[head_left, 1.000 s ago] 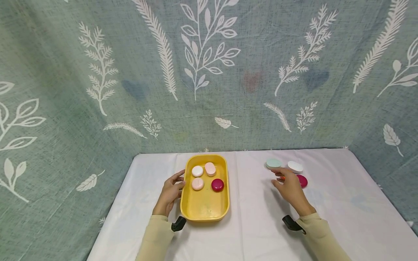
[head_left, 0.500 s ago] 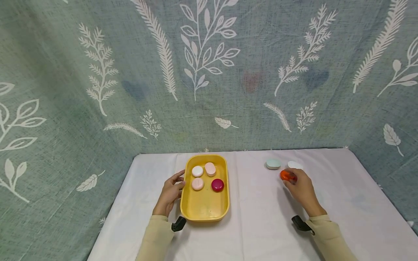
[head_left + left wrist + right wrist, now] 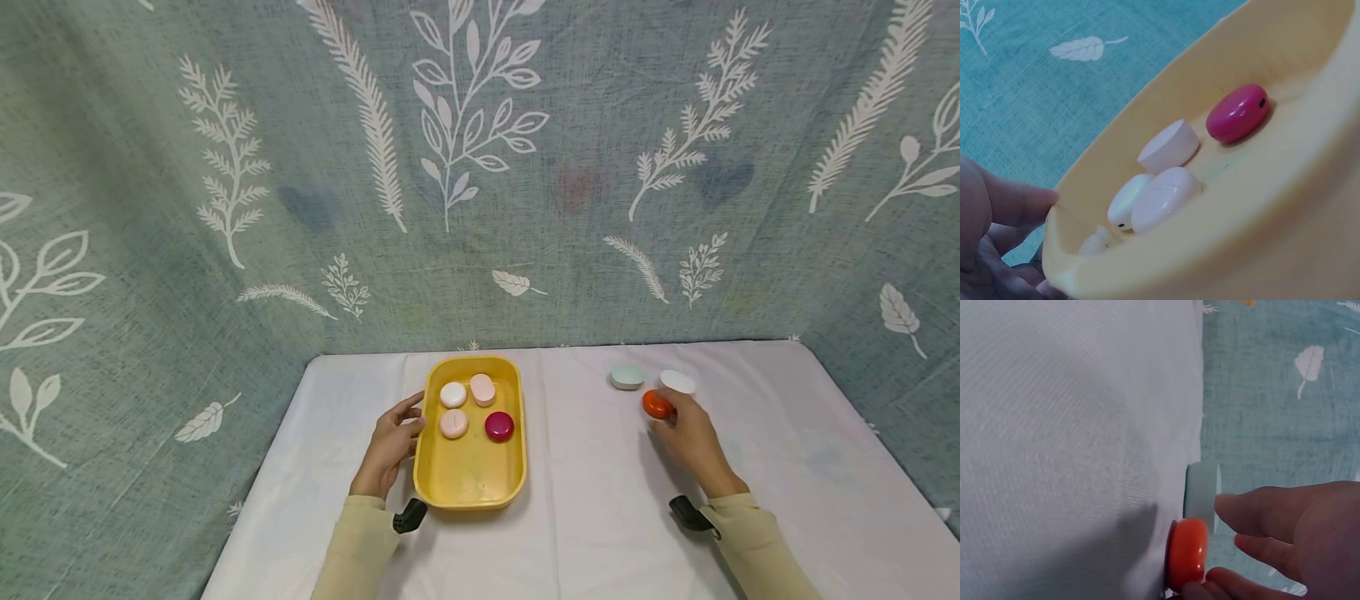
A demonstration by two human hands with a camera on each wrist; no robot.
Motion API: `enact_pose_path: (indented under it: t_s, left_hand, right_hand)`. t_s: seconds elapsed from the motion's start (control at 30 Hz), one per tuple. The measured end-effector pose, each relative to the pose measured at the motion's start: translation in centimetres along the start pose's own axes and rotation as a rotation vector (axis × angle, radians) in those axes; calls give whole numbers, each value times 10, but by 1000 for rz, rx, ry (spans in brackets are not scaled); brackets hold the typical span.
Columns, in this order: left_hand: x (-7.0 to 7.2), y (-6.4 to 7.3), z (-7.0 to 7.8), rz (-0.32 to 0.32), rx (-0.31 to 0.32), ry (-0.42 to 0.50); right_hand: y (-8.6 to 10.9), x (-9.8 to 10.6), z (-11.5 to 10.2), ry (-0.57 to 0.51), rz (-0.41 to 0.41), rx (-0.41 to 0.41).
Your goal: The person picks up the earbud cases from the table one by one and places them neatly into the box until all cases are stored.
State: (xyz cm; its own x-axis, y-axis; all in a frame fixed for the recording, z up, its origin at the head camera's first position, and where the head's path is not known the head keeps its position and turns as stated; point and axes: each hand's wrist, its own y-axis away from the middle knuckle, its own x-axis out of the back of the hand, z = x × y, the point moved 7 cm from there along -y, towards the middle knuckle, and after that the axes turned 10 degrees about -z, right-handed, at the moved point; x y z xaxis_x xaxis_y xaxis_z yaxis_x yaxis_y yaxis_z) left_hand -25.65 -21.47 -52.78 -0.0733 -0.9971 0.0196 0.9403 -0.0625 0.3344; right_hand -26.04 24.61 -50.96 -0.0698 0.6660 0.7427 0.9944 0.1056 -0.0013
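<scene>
In the head view my left hand [image 3: 390, 444] rests its fingertips against the left side of a yellow tray [image 3: 468, 487]. The left wrist view has one fingertip on the rim, the others outside it. Inside lie small rounded cases: white [image 3: 453, 394], two pale pink [image 3: 483, 388] and glossy magenta [image 3: 499, 426]; dark slots show on the white and magenta ones. On the right, my right hand [image 3: 693, 437] holds a glossy orange round case [image 3: 1188, 553] at its right edge, low on the table. How firmly it grips is hard to tell. Another magenta case lies mostly hidden under this hand.
Behind the right hand stand a mint oval block [image 3: 627, 377] and a white rounded piece [image 3: 677, 382]. White cloth covers the table [image 3: 577, 500]. A green leaf-patterned curtain [image 3: 480, 275] rises at its back edge and both sides.
My right hand has shifted right from beside the mint block to the orange case, with fingers now at its edge. The case sits slightly further right. The left hand and tray have stayed put.
</scene>
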Motion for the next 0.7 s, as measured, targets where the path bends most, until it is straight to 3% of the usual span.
enact_pose_path:
  t_s: [0.37,0.7]
  left_hand:
    - [1,-2,-3,5,22,-5]
    - [0,0,-1,9,18,-9]
  right_hand:
    - [-4,-4,-4,82,19,97]
    - [-3,-15,-6,77,-43,44]
